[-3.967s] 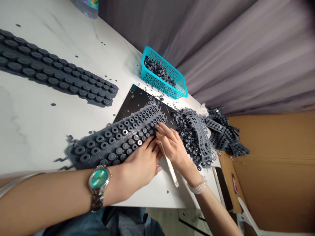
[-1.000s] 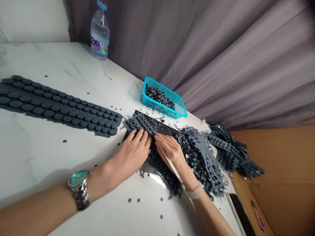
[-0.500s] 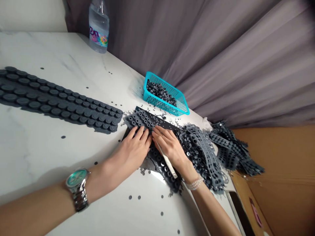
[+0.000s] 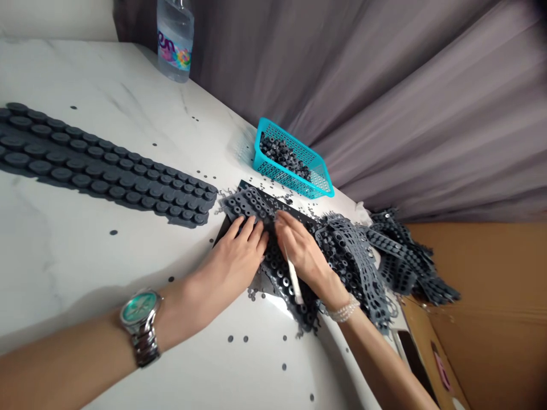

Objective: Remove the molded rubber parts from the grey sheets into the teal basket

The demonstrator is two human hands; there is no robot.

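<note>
The left hand (image 4: pixel 234 253) lies outstretched on the dark-grey ring-studded rubber sheet (image 4: pixel 247 202), presumably steadying it, while the right hand (image 4: pixel 302 254), just beside, grips a slim white stick (image 4: pixel 293 280)

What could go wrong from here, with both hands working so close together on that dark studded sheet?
The left hand presses the dark studded sheet right beside the right hand, which grips a white stick-like tool; a slip might jab the fingers, though its front end is hidden.
The heap of loose parts is close to the right hand, so a sideways knock could scatter some.
</note>
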